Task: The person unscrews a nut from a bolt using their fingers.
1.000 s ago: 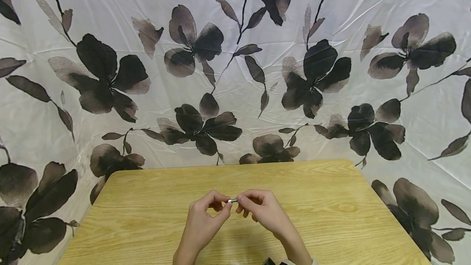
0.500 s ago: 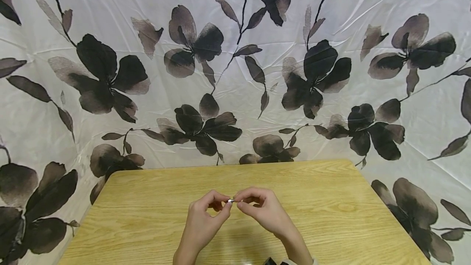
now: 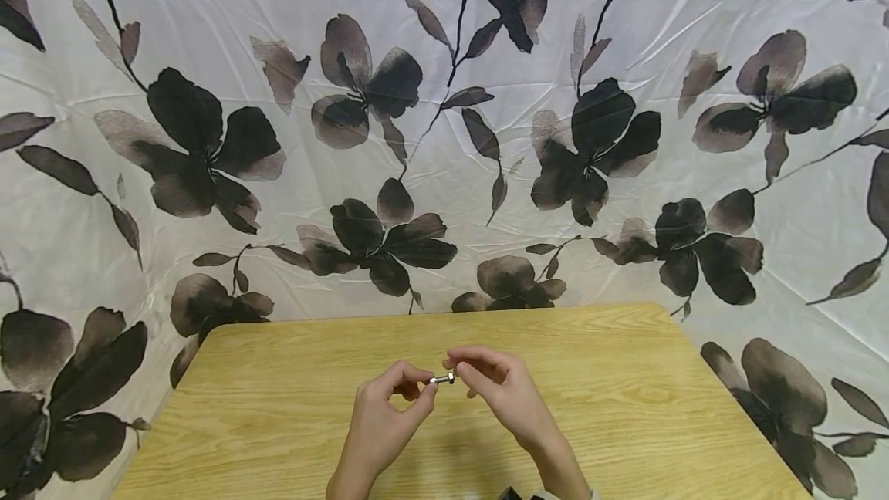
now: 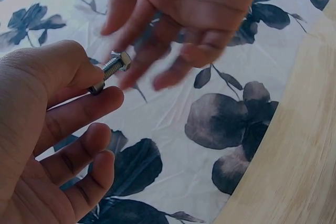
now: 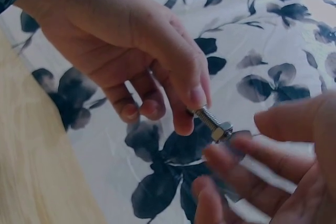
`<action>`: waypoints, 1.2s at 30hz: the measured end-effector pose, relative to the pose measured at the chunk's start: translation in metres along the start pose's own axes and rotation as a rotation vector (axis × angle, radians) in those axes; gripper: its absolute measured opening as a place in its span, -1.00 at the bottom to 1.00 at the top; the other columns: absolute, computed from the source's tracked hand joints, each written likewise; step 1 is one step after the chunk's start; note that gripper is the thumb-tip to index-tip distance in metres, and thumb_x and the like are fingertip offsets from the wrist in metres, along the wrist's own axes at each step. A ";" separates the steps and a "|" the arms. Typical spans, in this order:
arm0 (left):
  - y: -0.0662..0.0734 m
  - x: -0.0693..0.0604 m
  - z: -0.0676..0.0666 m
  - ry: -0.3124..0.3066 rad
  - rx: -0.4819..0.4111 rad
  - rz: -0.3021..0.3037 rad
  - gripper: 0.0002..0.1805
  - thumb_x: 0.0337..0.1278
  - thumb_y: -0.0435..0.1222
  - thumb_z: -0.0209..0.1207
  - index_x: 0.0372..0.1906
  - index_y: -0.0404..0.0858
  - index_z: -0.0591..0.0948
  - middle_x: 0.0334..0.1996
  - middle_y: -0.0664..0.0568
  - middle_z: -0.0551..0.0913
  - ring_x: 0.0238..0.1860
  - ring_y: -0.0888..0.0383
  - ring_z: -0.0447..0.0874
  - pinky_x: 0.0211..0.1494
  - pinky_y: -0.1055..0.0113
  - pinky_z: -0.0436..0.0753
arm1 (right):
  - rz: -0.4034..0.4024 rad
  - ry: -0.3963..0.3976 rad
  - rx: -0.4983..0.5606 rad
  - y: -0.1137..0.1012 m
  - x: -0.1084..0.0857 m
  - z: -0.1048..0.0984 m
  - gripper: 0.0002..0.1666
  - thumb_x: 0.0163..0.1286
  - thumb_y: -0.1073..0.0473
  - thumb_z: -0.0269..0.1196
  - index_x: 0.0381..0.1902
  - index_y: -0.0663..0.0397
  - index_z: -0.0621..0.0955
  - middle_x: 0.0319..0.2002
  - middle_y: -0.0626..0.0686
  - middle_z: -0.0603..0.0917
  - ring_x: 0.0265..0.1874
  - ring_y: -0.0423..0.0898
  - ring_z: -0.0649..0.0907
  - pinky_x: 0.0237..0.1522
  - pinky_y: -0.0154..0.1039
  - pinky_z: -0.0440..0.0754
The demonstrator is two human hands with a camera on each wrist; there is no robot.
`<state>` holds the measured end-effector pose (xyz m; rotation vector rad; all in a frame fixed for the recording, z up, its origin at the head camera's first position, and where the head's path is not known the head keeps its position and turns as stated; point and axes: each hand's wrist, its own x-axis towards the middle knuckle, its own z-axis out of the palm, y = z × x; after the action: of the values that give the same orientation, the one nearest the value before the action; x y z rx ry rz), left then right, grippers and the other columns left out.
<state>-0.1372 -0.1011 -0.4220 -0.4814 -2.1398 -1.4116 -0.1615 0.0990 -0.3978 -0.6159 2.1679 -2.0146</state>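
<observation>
A silver bolt (image 3: 445, 379) with a threaded shaft is held over the table between thumb and index finger of my left hand (image 3: 389, 403). At its free end sits a six-sided metal piece (image 5: 222, 131); whether head or nut, I cannot tell. The fingers cover the bolt's other end. Just right of it, my right hand (image 3: 510, 392) has thumb and index finger spread apart. In the left wrist view, the right hand's fingers (image 4: 157, 51) are blurred and loosely bent, close beside the six-sided end. Contact with the bolt cannot be made out.
Both hands are above a light wooden table (image 3: 278, 376) with rounded corners. A white cloth (image 3: 444, 160) with dark flowers hangs behind and beside it. A dark wrist-worn item (image 3: 510, 494) shows near the right forearm.
The right hand's thumb and index finger have parted from the bolt's end, lifting slightly and uncovering the six-sided piece. The left hand keeps its pinch in nearly the same place.
</observation>
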 end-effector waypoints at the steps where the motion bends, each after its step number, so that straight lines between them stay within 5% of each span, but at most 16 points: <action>1: 0.000 0.000 0.000 -0.001 -0.001 -0.004 -0.66 -0.01 -0.51 0.46 -0.31 0.04 0.72 -0.44 0.31 0.73 -0.47 0.36 0.57 -0.37 0.39 0.63 | 0.034 0.002 -0.013 0.000 0.000 0.000 -0.62 0.57 0.04 0.22 0.11 0.20 0.70 -0.07 0.18 0.79 -0.12 -0.15 0.71 -0.22 -0.26 0.65; 7: 0.001 -0.001 -0.001 -0.005 -0.004 0.008 -0.69 0.03 -0.49 0.45 -0.30 0.04 0.72 -0.41 0.30 0.75 -0.46 0.36 0.58 -0.36 0.39 0.62 | 0.146 -0.049 -0.026 0.002 0.002 0.000 -0.54 0.57 -0.03 0.21 -0.10 0.30 0.75 -0.48 0.00 0.75 -0.38 -0.17 0.65 -0.43 -0.38 0.49; 20: 0.001 -0.001 -0.003 -0.013 -0.008 -0.026 -0.67 0.03 -0.49 0.45 -0.30 0.05 0.72 -0.45 0.34 0.70 -0.45 0.34 0.58 -0.37 0.37 0.62 | 0.039 -0.092 -0.024 0.003 -0.001 -0.002 -0.71 0.50 0.17 0.28 0.07 0.21 0.69 -0.14 0.35 0.74 -0.36 -0.24 0.69 -0.42 -0.39 0.52; 30: 0.001 -0.001 -0.002 -0.011 -0.021 -0.040 -0.67 0.03 -0.50 0.45 -0.30 0.04 0.73 -0.44 0.32 0.71 -0.46 0.33 0.59 -0.35 0.35 0.65 | -0.035 -0.082 -0.017 0.004 0.000 -0.001 -0.70 0.50 0.21 0.28 0.11 0.21 0.66 0.04 0.34 0.69 -0.13 -0.20 0.68 -0.20 -0.28 0.64; 36: 0.001 -0.001 -0.001 -0.001 -0.008 -0.033 -0.67 0.01 -0.50 0.46 -0.31 0.04 0.73 -0.45 0.32 0.72 -0.46 0.35 0.59 -0.36 0.36 0.64 | 0.037 -0.022 -0.018 0.004 0.002 -0.001 -0.59 0.56 0.09 0.23 0.20 0.24 0.62 0.05 0.28 0.71 -0.15 -0.11 0.70 -0.30 -0.31 0.63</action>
<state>-0.1359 -0.1021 -0.4214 -0.4526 -2.1530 -1.4386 -0.1643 0.0992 -0.4010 -0.5927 2.1708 -1.9636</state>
